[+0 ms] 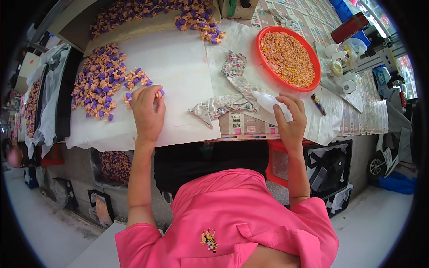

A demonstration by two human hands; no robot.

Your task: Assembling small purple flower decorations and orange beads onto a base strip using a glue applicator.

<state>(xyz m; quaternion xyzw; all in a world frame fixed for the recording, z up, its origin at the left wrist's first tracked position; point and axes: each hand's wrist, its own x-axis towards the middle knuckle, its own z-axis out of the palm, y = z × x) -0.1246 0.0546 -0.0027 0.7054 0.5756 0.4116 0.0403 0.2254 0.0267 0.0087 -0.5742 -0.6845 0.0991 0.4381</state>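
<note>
My left hand (148,109) pinches small peach-and-purple figure (159,94), left of frame centre. My right hand (293,121) grips white squeeze bottle (265,101), right of centre. Red tray (316,75), tiny pieces (288,58) inside, upper right.

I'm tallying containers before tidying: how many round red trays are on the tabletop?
1: the round red tray heaped with small orange and yellow pieces, beyond the right hand. No other shows, though one outside the picture can't be ruled out.
</note>
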